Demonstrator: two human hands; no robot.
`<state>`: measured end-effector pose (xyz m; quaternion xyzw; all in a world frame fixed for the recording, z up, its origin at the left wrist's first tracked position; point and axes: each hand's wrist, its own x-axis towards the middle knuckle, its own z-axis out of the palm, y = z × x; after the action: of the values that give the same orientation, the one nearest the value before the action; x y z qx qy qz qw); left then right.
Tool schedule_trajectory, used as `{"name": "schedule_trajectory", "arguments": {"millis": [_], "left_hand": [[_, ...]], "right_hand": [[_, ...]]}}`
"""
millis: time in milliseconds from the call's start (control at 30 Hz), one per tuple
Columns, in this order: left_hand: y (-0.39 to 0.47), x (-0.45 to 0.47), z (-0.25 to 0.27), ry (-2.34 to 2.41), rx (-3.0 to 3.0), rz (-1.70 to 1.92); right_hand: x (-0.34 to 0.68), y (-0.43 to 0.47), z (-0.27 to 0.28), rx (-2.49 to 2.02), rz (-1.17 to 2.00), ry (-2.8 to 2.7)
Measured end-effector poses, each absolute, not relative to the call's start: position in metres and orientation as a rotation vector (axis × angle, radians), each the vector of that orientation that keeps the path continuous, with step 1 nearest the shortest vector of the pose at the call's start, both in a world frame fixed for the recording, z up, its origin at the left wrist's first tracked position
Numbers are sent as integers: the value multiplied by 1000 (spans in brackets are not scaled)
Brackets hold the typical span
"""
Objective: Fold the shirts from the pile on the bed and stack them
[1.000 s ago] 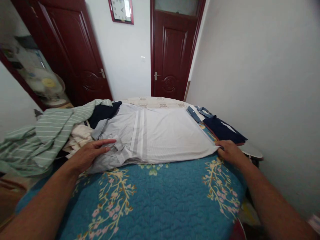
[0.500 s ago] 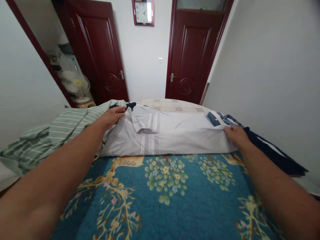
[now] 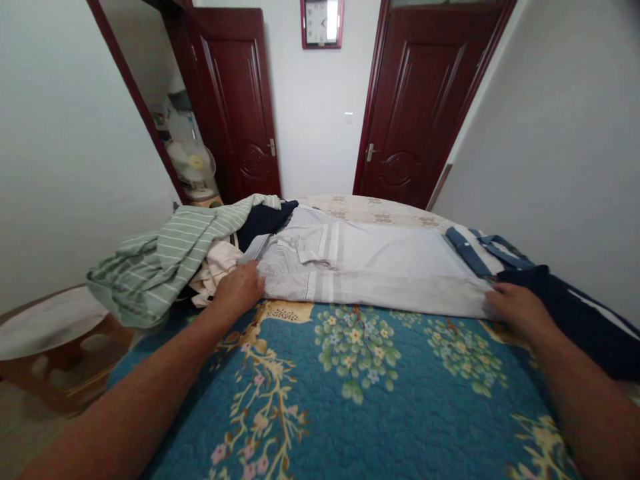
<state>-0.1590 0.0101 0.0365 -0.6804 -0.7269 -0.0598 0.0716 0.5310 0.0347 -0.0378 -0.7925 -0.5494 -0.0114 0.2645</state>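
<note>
A white shirt with fine grey stripes and pale bands [image 3: 380, 263] lies folded lengthwise across the bed. At its near left corner, my left hand [image 3: 240, 285] is closed on the striped cloth, fingertips partly hidden. My right hand [image 3: 517, 308] pinches the near right corner of the same shirt. A short sleeve lies bunched on top, left of the middle. Beside my left hand is a crumpled cream garment [image 3: 220, 263]. Dark navy clothing [image 3: 575, 313] lies just beyond my right hand.
A green striped garment [image 3: 175, 247] is heaped on the left. A blue-and-white garment [image 3: 473, 250] sits at the far right. The blue floral quilt [image 3: 390, 393] covers the near bed. A low round table [image 3: 55, 320] stands left, and a fan [image 3: 193, 163] near the doorway.
My left hand has come down from the shirt's far left part to its near left corner. My right hand keeps the right end, now lower. The view has turned left.
</note>
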Motion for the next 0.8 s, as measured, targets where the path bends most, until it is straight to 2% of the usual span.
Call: {"name": "schedule_trajectory", "arguments": {"millis": [167,400,667,800], "left_hand": [[14,-160,32,-2203,-2000,-43],[38,-180,19,-2444,-1958,24],[36,-182,20,-2407,-1992,-395],[27,-178,25,-2414,-2002,-366]], "right_hand": [[483,7,-24,-2069,-87,-1367],[480,11,-27,-1956,-124,-1352],[486,19,-31,-2004,-147,-1421],[490,20,-31,-2071,-210,-1451]]}}
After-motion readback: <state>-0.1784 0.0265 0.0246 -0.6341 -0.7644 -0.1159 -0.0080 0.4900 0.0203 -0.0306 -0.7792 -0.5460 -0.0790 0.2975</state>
